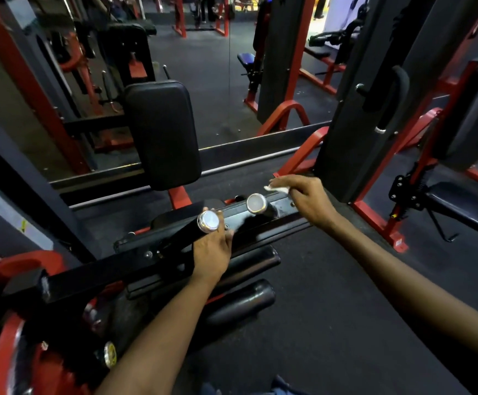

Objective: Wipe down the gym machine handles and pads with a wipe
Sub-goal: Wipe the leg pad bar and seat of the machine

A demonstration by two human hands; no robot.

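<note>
My left hand (213, 246) grips the near black handle (186, 232) just below its chrome end cap (209, 221). A second handle with a chrome cap (256, 203) stands a little farther right on the black bar (260, 223). My right hand (303, 196) hovers above and to the right of that second handle, pinching a small crumpled white wipe (277, 189) between the fingers. A black upright back pad (162, 135) stands behind the handles. Two black roller pads (256, 262) (243, 303) lie below the bar.
A mirror (217, 67) runs along the far wall, reflecting red-framed machines. A black weight-stack tower (374, 109) with a curved handle stands on the right, beside a red frame with a dark seat (466, 206). Red machine parts (18, 337) crowd the lower left. Dark rubber floor (331, 309) lies on the right.
</note>
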